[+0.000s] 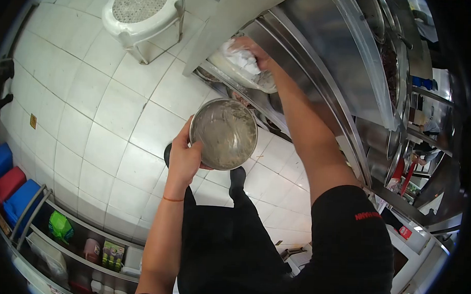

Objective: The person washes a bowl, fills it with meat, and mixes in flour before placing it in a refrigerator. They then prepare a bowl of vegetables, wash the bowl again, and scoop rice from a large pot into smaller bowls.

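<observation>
A round metal bowl (224, 134), its inside smeared with pale residue, is held at its left rim by my left hand (185, 158), thumb over the edge. Farther up and to the right, my right hand (253, 50) has its fingers wrapped round a crumpled white cloth or bag (240, 57). That white thing lies over a pale tub (233, 73) inside an open steel drawer or cabinet; the tub's contents are mostly hidden by it.
A white plastic stool (142, 11) stands on the tiled floor at the top. Steel counter edges (321, 72) run along the right. Shelves (81, 245) with packets and a green bag (60, 226) are at the lower left, near blue and red containers (8, 183).
</observation>
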`<state>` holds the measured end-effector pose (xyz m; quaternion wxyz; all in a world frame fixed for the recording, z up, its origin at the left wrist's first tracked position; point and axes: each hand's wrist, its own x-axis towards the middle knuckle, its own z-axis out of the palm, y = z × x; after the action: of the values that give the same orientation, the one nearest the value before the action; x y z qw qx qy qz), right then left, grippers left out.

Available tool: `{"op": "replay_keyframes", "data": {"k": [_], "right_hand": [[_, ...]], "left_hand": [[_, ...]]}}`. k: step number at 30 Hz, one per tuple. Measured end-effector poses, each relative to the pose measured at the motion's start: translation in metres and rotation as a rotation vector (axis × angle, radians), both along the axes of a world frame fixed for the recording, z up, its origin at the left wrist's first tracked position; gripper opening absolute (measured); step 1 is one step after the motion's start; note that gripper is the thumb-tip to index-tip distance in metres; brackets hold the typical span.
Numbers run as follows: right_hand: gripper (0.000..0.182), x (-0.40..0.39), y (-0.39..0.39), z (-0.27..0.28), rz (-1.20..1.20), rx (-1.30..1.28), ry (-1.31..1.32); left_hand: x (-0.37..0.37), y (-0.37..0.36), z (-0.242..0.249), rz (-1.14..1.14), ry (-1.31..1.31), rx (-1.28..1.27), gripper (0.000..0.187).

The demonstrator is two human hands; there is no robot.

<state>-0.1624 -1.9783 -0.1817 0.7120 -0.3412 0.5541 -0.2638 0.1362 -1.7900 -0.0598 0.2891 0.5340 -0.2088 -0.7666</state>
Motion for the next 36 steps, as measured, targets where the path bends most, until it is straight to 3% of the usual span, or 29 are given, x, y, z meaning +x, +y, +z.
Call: {"op": "replay_keyframes", "data": {"k": [3, 10, 11, 13, 15, 16, 17, 20, 22, 24, 25, 27, 28, 31, 32, 34, 36], "right_hand": [[0.054, -0.013, -0.021, 0.018, 0.012, -0.109, 0.275], [0.058, 0.07, 0.01, 0.039, 0.348, -0.393, 1.099], [0.058, 0.071, 0.01, 0.039, 0.367, -0.36, 1.079], [0.061, 0.038, 0.003, 0.036, 0.385, -0.064, 0.639], [0.064, -0.029, -0.014, -0.023, 0.073, -0.029, 0.06], [0.064, -0.025, -0.016, -0.009, 0.075, -0.025, 0.059], [0.065, -0.023, -0.023, 0.007, 0.19, -0.116, 0.345], [0.066, 0.025, -0.011, 0.068, 0.323, -0.175, 0.727], [0.065, 0.055, -0.001, 0.071, 0.344, -0.165, 0.839], [0.063, 0.071, 0.012, 0.057, 0.462, -0.453, 1.03], [0.063, 0.069, 0.011, 0.061, 0.459, -0.453, 1.034], [0.061, 0.067, 0.004, 0.071, 0.289, -0.102, 0.591], [0.061, 0.059, -0.003, 0.072, 0.289, -0.104, 0.59], [0.061, 0.008, -0.037, 0.055, -0.031, 0.27, 0.103], [0.059, -0.011, -0.043, 0.037, 0.073, 0.069, 0.453], [0.057, -0.007, -0.038, 0.032, 0.186, -0.141, 0.806], [0.064, 0.02, -0.028, 0.021, 0.326, -0.252, 0.216]], "left_hand": [[0.004, 0.005, -0.005, 0.021, 0.023, 0.02, 0.067], [0.016, 0.006, -0.007, 0.045, 0.023, 0.022, 0.069], [0.016, 0.005, -0.006, 0.049, 0.009, 0.022, 0.069], [0.015, 0.004, -0.008, 0.063, 0.008, 0.016, 0.069], [0.014, 0.005, -0.019, 0.068, -0.019, -0.018, 0.069], [0.015, 0.004, -0.018, 0.07, -0.02, -0.013, 0.069], [0.016, 0.002, -0.017, 0.071, -0.02, -0.057, 0.07], [0.024, 0.006, -0.029, 0.055, -0.037, -0.111, 0.069], [0.026, 0.004, -0.027, 0.05, -0.042, -0.143, 0.068], [0.027, 0.0, -0.011, 0.067, -0.019, -0.004, 0.066], [0.025, 0.0, -0.01, 0.065, -0.016, -0.007, 0.066], [0.024, -0.001, -0.01, 0.067, -0.001, 0.0, 0.066], [0.024, 0.0, -0.01, 0.068, -0.002, -0.002, 0.066], [0.026, 0.004, -0.014, 0.059, -0.012, -0.003, 0.067], [0.029, 0.006, -0.012, 0.054, -0.02, -0.001, 0.067], [0.031, 0.007, -0.014, 0.051, -0.018, -0.001, 0.067], [0.032, 0.009, -0.017, 0.075, -0.009, 0.005, 0.067]]}}
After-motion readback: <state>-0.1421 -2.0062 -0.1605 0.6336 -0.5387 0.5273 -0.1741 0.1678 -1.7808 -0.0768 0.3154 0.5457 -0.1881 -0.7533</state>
